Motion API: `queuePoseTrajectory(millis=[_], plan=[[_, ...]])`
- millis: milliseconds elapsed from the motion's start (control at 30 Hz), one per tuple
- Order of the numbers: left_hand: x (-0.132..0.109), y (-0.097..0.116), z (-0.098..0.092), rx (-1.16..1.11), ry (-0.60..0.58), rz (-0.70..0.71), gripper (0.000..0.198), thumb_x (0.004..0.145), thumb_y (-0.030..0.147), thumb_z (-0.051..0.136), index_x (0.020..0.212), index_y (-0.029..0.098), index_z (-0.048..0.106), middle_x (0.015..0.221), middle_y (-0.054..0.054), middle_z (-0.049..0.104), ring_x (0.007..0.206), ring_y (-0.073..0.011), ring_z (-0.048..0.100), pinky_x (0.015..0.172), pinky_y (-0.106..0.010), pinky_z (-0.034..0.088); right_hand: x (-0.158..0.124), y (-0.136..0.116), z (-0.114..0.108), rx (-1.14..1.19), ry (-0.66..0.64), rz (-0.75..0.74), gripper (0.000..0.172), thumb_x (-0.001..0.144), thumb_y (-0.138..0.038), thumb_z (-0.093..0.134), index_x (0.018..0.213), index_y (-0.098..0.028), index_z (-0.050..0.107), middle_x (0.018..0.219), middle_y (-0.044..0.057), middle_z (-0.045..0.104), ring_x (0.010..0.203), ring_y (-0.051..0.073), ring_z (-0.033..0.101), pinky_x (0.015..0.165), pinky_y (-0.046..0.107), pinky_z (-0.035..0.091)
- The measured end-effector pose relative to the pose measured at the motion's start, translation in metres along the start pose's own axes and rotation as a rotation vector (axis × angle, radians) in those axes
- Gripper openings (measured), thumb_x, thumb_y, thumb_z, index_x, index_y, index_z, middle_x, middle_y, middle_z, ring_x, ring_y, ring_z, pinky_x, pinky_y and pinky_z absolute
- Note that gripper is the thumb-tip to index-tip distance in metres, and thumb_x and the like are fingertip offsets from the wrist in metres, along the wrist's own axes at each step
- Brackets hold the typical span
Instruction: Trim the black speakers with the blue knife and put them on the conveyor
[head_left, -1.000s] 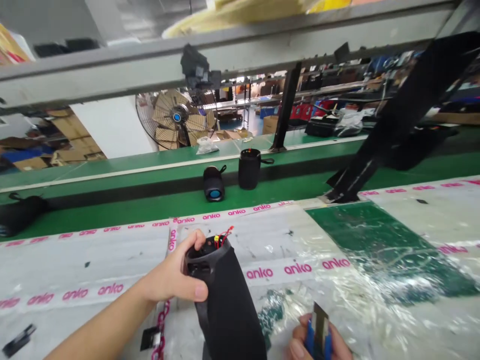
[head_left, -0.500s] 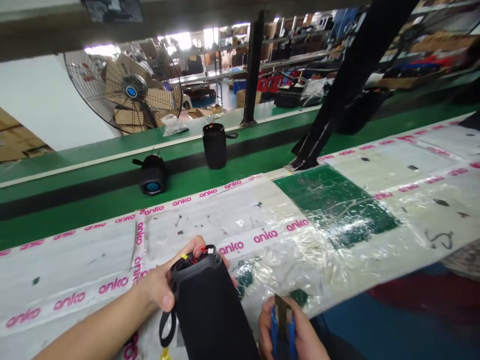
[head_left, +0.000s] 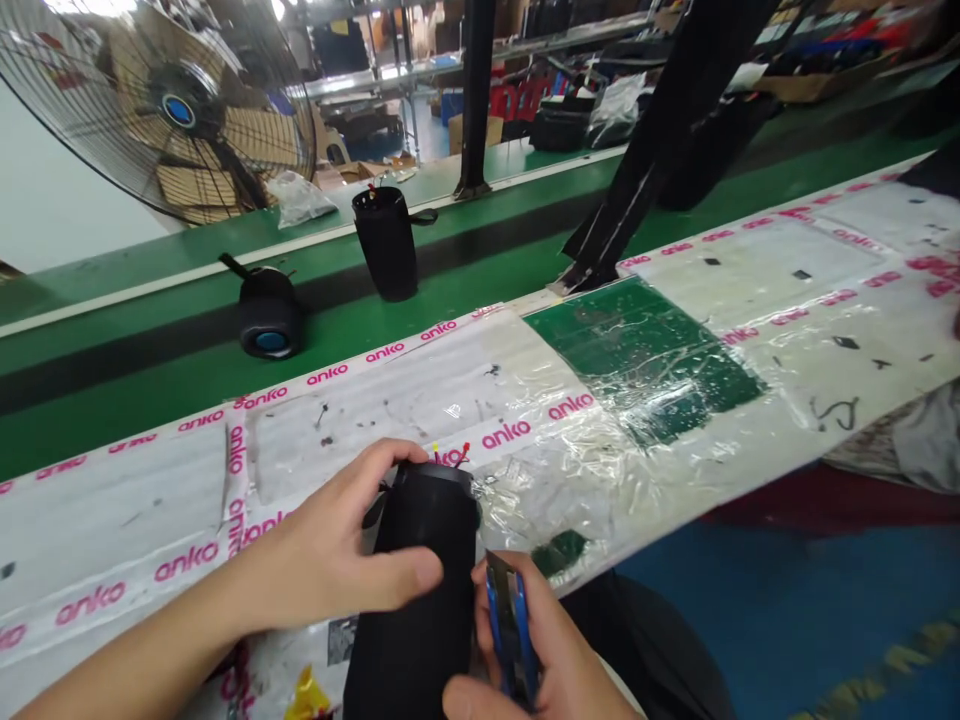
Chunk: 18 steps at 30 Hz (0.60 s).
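A black cylindrical speaker body (head_left: 420,620) leans toward me at the bottom centre of the head view. Thin red and yellow-tipped wires (head_left: 463,455) stick up from its top end. My left hand (head_left: 356,545) grips its upper left side, thumb across the front and fingers at the top rim. In my right hand (head_left: 536,640) are blue-handled pliers (head_left: 512,620), jaws upward, close beside the speaker's right side. That hand's thumb rests at the speaker's lower right. The speaker's lower end is beyond the frame.
Two more black speakers, one upright (head_left: 386,245) and one lying tilted (head_left: 270,315), are on the green conveyor belt (head_left: 330,345). A dark slanted post (head_left: 652,160) stands right of them. Behind is a large fan (head_left: 180,110). A yellow scrap (head_left: 307,695) lies by the speaker.
My left hand has shifted from the speaker's top to its side, the thumb now across the front. The speaker is more upright, and the pliers have come closer to it. The camera view has shifted.
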<state>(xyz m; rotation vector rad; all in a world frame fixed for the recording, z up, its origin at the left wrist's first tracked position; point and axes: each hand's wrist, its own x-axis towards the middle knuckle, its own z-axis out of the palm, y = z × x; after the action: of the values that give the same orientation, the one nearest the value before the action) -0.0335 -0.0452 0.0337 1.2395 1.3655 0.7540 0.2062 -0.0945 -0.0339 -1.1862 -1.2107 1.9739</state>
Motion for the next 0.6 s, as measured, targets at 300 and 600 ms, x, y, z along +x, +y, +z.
queuePoseTrajectory(millis=[300, 600], plan=[[0.014, -0.029, 0.026, 0.086, -0.069, 0.051, 0.048, 0.069, 0.048, 0.09, 0.092, 0.024, 0.055, 0.077, 0.003, 0.06, 0.065, -0.0166, 0.052, 0.055, -0.024, 0.042, -0.004, -0.045, -0.029, -0.748, 0.178, -0.409, 0.033, 0.104, -0.038, 0.047, 0.129, -0.028, 0.066, 0.107, 0.009, 0.077, 0.086, 0.027, 0.074, 0.071, 0.035, 0.059], [0.015, -0.049, 0.036, -0.081, -0.097, 0.238, 0.048, 0.069, 0.036, 0.09, 0.105, 0.026, 0.059, 0.096, 0.0, 0.065, 0.086, -0.0214, 0.057, 0.079, -0.031, 0.049, 0.007, -0.064, -0.038, -1.63, 0.055, -0.739, 0.047, 0.083, -0.004, 0.042, 0.128, -0.012, 0.054, 0.077, 0.004, 0.067, 0.055, 0.023, 0.064, 0.041, 0.036, 0.049]])
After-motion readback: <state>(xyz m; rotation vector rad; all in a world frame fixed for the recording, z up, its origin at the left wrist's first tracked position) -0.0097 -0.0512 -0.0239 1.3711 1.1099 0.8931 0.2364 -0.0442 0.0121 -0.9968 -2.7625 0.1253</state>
